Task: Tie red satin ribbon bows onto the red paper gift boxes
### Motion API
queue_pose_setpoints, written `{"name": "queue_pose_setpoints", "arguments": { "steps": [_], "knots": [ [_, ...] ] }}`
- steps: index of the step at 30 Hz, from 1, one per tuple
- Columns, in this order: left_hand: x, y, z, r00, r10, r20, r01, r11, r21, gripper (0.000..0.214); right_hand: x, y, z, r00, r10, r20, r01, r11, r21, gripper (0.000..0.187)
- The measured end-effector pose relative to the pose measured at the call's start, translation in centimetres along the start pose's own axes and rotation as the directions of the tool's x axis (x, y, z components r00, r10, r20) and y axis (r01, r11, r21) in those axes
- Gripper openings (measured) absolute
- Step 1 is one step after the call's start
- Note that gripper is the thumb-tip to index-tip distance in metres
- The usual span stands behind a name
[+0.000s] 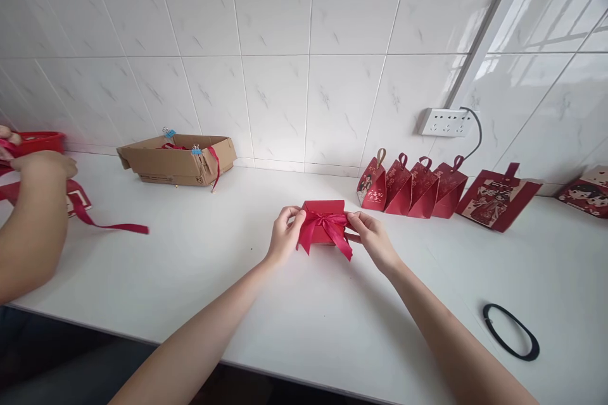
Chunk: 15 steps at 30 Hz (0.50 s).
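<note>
A small red gift box stands on the white counter in the middle of the view, with a red satin ribbon bow tied across its front. My left hand pinches the bow's left loop. My right hand pinches the bow's right loop. Both hands are closed on the ribbon, one on each side of the box.
Several finished red gift bags line the wall at right, with flat red bags beyond. A cardboard box sits at back left. Another person's arm handles red ribbon at far left. A black loop lies at right.
</note>
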State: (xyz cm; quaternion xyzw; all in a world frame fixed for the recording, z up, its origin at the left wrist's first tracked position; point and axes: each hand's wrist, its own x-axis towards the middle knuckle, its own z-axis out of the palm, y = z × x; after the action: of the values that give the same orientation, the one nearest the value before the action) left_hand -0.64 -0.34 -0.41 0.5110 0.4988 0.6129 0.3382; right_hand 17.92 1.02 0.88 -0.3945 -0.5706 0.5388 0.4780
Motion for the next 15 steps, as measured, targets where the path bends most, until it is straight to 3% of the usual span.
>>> {"name": "queue_pose_setpoints", "arguments": {
  "steps": [2, 5, 7, 12, 15],
  "knots": [
    [0.2, -0.1, -0.1, 1.0, 0.003, 0.0, -0.003, 1.0, -0.019, 0.021, 0.1, 0.4, -0.4, 0.997, -0.059, 0.058, 0.061, 0.997, -0.039, 0.053],
    [0.6, -0.4, -0.3, 0.999, 0.001, 0.042, 0.001, 0.998, -0.063, 0.027, 0.1, 1.1, -0.9, 0.978, -0.079, 0.192, 0.112, 0.979, -0.171, 0.103],
    [0.9, -0.7, -0.4, 0.994, -0.036, 0.101, 0.046, 0.995, -0.093, 0.03, 0.1, 1.4, -1.0, 0.97, -0.075, 0.231, 0.135, 0.957, -0.258, 0.116],
    [1.3, -1.7, -0.7, 0.956, -0.071, 0.284, 0.131, 0.971, -0.199, 0.039, 0.4, 1.1, -0.9, 0.994, -0.048, 0.099, 0.074, 0.958, -0.277, 0.102],
    [1.2, -1.7, -0.7, 0.928, -0.021, 0.373, 0.103, 0.974, -0.202, 0.056, 0.2, 0.1, -0.8, 0.998, -0.034, 0.055, 0.044, 0.98, -0.194, 0.074]
  ]
}}
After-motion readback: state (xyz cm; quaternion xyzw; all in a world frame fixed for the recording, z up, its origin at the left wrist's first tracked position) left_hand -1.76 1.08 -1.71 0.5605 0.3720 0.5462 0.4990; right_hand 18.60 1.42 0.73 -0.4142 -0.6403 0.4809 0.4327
